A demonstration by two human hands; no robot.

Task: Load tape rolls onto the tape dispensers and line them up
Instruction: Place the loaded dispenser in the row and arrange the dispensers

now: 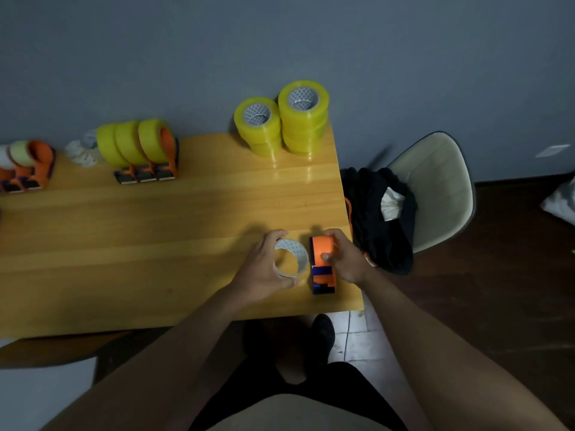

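Observation:
Near the table's front right corner my left hand (pixel 264 265) grips a nearly empty tape core (pixel 295 253), a thin whitish ring lying tilted on the wood. Right beside it my right hand (pixel 343 258) holds an orange and blue tape dispenser (pixel 323 269) standing on the table. Three loaded dispensers (pixel 146 150) with yellow rolls stand side by side at the back. Two stacks of fresh yellow tape rolls (pixel 281 122) rise at the back right corner. More dispensers with pale rolls (pixel 28 164) sit at the far left edge.
The wooden table (pixel 155 228) ends just right of my right hand. A white chair (pixel 441 188) with a black bag (pixel 382 219) stands close to that edge. Crumpled white material (pixel 82 150) lies at the back beside the loaded dispensers. A grey wall is behind.

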